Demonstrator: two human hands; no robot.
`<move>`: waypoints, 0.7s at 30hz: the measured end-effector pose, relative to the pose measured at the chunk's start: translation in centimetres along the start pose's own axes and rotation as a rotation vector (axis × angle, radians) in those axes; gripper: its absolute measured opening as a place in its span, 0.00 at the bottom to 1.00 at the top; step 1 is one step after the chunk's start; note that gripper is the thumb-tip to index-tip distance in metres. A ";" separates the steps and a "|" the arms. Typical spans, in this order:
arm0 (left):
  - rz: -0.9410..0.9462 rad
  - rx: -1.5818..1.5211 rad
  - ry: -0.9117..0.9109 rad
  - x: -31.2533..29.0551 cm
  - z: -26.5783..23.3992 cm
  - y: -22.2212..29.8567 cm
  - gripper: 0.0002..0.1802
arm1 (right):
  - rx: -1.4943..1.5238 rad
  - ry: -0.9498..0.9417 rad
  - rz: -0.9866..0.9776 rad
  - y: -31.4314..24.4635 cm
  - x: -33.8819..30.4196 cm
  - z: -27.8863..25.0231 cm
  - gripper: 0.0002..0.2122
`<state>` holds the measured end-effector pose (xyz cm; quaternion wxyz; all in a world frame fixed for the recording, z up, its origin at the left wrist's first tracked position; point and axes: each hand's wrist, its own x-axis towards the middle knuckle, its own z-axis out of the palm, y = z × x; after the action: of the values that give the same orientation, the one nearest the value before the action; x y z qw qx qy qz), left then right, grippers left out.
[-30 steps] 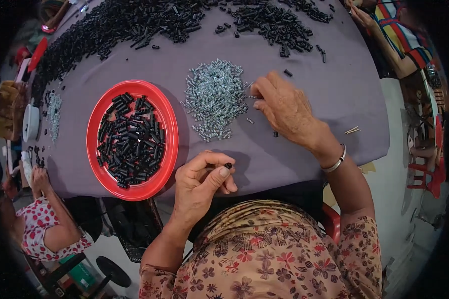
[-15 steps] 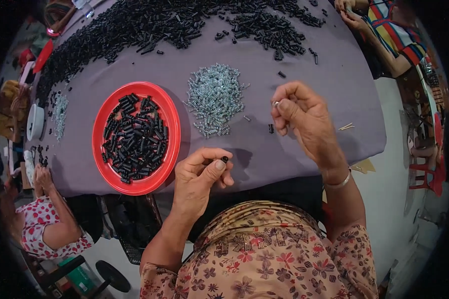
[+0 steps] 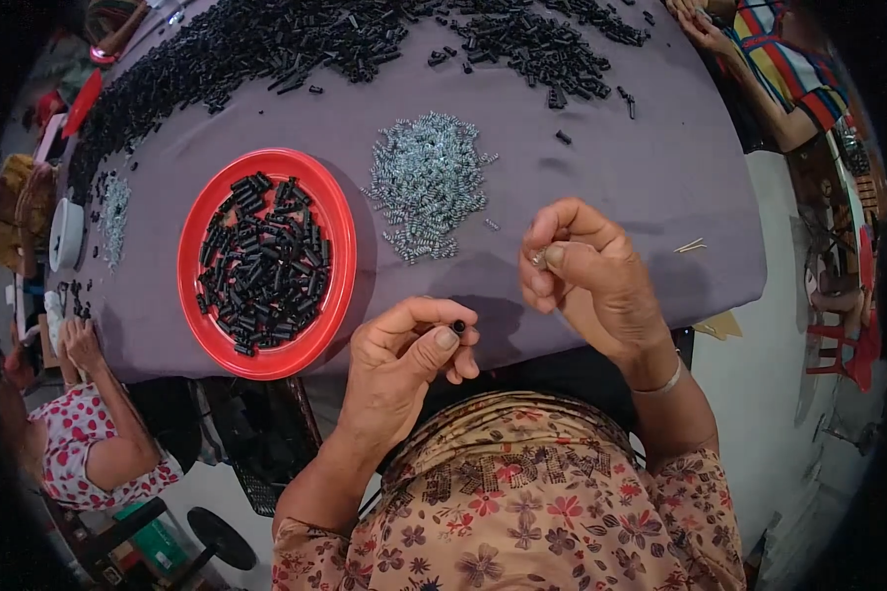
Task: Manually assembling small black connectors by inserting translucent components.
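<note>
A red plastic plate [image 3: 337,258] of short black tubes [image 3: 262,262] sat at centre-left on the purple-covered bench [image 3: 641,177]. Low in the middle, the left hand [image 3: 404,369] pinched one black tube [image 3: 457,326] between thumb and fingers, its open end pointing right. The right hand [image 3: 591,276], just right and slightly higher, gripped a small metal spring [image 3: 539,259] at its fingertips, near the tube but apart. Above them lay the glinting heap of coiled springs [image 3: 429,182].

Both hands raised, fingers pinched: left [image 3: 404,360]; right [image 3: 586,276].
</note>
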<state>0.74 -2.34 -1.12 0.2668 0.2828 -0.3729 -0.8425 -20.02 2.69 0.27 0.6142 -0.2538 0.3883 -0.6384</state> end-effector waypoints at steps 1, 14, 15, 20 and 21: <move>-0.003 0.003 0.000 0.0 0.0 0.0 0.13 | 0.070 -0.005 0.027 0.1 -0.1 0.1 0.06; 0.018 -0.018 -0.007 0.2 -0.1 -0.2 0.13 | -0.686 -0.022 -0.402 0.6 -0.7 1.4 0.03; 0.040 -0.021 -0.012 0.2 -0.2 -0.2 0.12 | -0.685 -0.025 -0.399 0.4 -0.8 1.7 0.03; 0.074 -0.024 -0.006 0.0 -0.1 -0.4 0.11 | -1.045 -0.165 -0.509 0.3 -0.8 2.5 0.06; 0.078 -0.029 -0.004 -0.1 -0.1 -0.4 0.11 | -1.045 -0.166 -0.508 0.4 -0.9 2.6 0.06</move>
<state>0.76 -2.09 -1.45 0.3029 0.2623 -0.3720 -0.8373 -17.64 3.11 1.57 0.2636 -0.6571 0.5294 -0.4674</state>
